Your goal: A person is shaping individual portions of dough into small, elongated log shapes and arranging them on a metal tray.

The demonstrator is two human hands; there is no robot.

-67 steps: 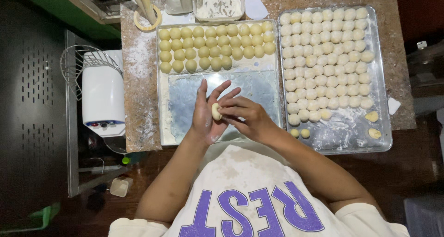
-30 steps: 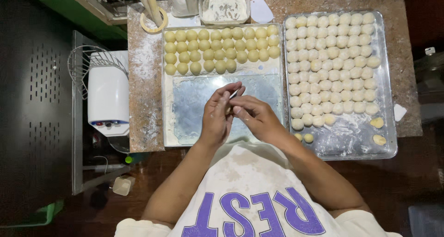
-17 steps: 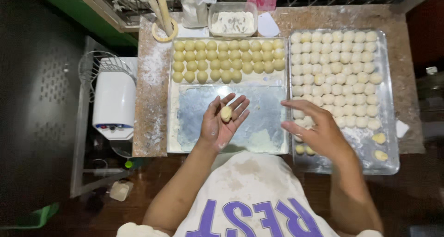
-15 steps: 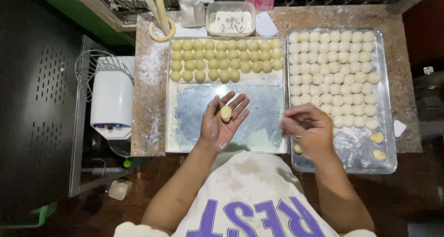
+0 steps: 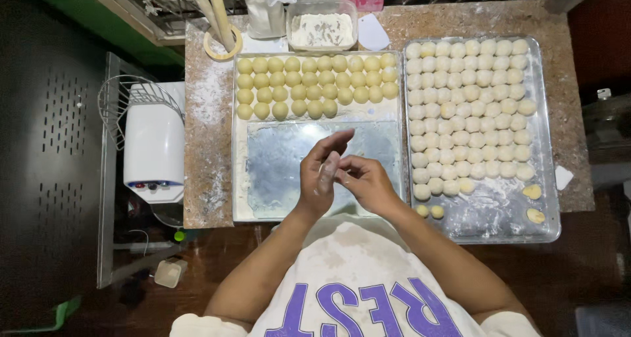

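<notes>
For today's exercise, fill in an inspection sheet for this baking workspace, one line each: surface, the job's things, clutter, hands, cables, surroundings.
Surface: speckled stone counter, dusted with flour on its left side.
Job's things: left tray with rows of yellow dough balls along its far end; right tray nearly filled with paler dough balls.
Clutter: flour tub, white scraper, wooden sticks in a ring, clear bag.
Hands: left hand and right hand pressed together over the left tray; whatever lies between them is hidden.
Cables: thin cable below the mixer.
Surroundings: white stand mixer to the left, dark wooden floor.
</notes>
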